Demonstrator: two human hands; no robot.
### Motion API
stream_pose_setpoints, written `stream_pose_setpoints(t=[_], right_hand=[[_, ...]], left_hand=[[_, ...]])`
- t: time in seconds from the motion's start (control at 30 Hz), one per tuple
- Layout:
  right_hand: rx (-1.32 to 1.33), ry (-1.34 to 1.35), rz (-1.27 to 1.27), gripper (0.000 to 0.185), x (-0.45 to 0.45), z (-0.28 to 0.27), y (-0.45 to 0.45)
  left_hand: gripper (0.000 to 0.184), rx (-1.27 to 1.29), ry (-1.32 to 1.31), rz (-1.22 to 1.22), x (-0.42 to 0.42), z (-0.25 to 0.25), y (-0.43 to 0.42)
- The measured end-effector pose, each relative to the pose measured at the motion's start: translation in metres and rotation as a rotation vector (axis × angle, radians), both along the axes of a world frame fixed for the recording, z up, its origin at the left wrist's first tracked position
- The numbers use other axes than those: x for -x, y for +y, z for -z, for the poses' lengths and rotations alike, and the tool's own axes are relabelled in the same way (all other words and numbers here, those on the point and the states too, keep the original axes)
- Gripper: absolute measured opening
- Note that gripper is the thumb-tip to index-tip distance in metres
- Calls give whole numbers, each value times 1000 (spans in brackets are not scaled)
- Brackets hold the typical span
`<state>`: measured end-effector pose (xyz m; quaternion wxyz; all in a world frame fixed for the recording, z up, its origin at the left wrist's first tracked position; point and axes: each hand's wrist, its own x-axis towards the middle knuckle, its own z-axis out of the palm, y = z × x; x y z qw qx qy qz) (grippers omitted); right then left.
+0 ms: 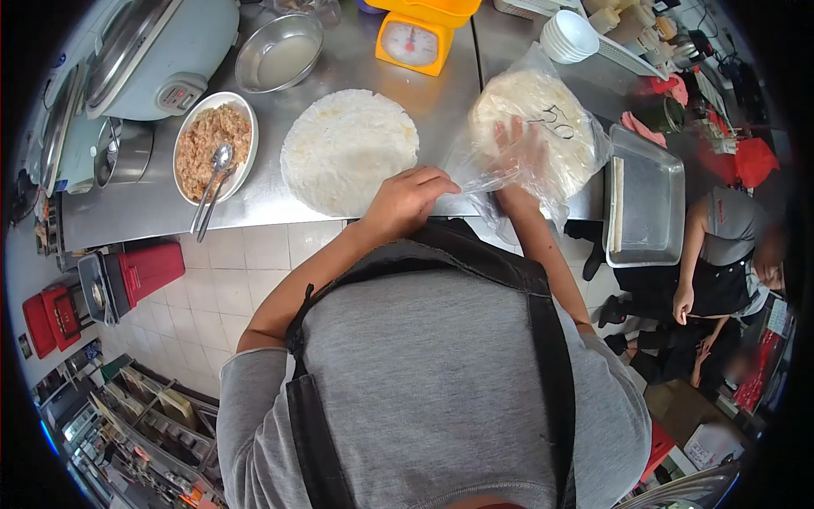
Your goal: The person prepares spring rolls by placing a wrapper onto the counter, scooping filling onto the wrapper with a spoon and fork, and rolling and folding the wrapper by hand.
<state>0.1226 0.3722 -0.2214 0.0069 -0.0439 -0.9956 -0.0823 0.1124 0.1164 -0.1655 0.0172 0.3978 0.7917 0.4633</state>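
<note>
My left hand (pixel 413 199) is closed on the edge of a clear plastic bag (pixel 475 165), pinching it at the bag's left side. Inside the bag is my right hand (pixel 519 161), its fingers spread over a stack of round pale wrappers (pixel 492 97). The bag is marked "50" in black. Left of the bag, a pile of round white sheets (pixel 349 153) lies on the steel counter, just beyond my left forearm. Farther left, an oval white dish (pixel 253 157) holds minced filling (pixel 203 140) and two metal spoons (pixel 222 161).
At the back are a steel bowl (pixel 280 53), a yellow scale (pixel 413 42) and stacked white bowls (pixel 569 36). A large cooker (pixel 170 51) stands back left. On the right sits a metal tray (pixel 646 199). Two people (pixel 721 237) are beyond it.
</note>
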Motion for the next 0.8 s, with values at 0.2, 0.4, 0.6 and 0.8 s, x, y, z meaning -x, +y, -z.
stream_pose_setpoints(t=[0.2, 0.4, 0.6, 0.8], right_hand=[[69, 128, -160, 70, -7, 24, 10], [38, 197, -222, 63, 2, 71, 24], [-143, 274, -186, 63, 4, 91, 37], [33, 460, -410, 66, 26, 79, 49]], left_hand=[[36, -27, 103, -128, -4, -12, -36], [41, 41, 34, -367, -9, -33, -122], [30, 141, 175, -913, -10, -40, -238], [23, 553, 289, -1113, -25, -30, -332]])
